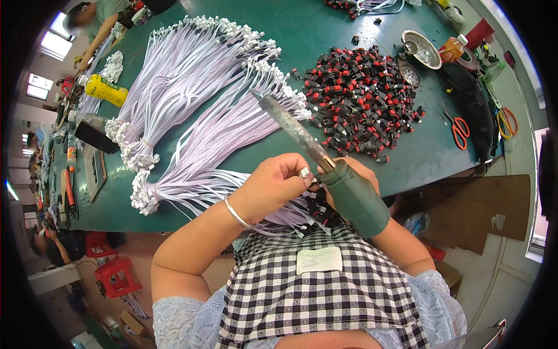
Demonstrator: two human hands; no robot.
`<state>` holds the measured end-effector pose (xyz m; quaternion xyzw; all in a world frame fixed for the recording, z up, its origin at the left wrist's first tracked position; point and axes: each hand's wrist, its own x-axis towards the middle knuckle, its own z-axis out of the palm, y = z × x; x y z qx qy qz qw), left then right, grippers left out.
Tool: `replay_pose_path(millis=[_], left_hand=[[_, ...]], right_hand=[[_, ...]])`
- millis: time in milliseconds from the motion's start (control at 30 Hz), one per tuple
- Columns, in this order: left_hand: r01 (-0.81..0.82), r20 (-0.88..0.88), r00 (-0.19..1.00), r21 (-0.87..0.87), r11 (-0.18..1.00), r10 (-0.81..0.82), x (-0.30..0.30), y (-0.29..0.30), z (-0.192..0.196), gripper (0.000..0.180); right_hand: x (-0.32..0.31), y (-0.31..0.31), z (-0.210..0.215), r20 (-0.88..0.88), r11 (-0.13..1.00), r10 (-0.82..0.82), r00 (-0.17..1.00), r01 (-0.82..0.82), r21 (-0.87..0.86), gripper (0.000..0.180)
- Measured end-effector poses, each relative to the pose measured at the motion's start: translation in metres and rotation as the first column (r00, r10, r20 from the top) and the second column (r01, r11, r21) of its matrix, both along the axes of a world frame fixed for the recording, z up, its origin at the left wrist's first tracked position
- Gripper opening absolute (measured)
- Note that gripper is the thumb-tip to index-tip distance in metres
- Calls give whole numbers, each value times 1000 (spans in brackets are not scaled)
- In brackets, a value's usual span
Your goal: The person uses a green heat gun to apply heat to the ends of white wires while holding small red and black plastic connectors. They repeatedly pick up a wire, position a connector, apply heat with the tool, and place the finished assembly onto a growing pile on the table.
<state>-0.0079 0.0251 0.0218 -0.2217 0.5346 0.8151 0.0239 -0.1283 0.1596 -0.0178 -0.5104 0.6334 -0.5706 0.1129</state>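
My left hand (270, 186) is closed in a pinch on a small white connector (304, 172). Close by is my right hand (361, 168), its fingers bent and partly covered by a soldering iron (354, 198). The iron has a green handle and a metal barrel; its tip points to the far left, over the cables. What supports the iron is not visible. Small black parts (318, 205) show beneath the hands, beside loose ends of white ribbon cables (279, 218). Whatever the right fingers grip is hidden.
Bundles of white cables (180, 75) cover the green table (302, 29). A heap of black-and-red switches (360, 99) lies right of them. Further right are a metal bowl (430, 51), orange-handled scissors (460, 132) and a black bag (468, 99). A yellow bottle (106, 90) lies left; another person (104, 26) sits beyond.
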Motion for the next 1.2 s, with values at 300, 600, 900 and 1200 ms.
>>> replay_pose_path(millis=[300,600,900,1200], left_hand=[[23,48,999,13,1000,-24,-1,-3,1,5],[6,-6,1000,8,1000,-6,-1,-1,-6,5],[-138,-19,990,-90,986,136,-5,-3,-11,4],[-143,-9,990,-139,980,143,-13,-2,-22,6]], right_hand=[[1,0,-3,64,999,0,998,3,-35,23],[-8,6,-14,-21,993,116,993,-116,-17,37],[-15,77,20,578,967,-76,812,-80,240,35],[-8,134,-56,208,994,93,974,-104,43,17]])
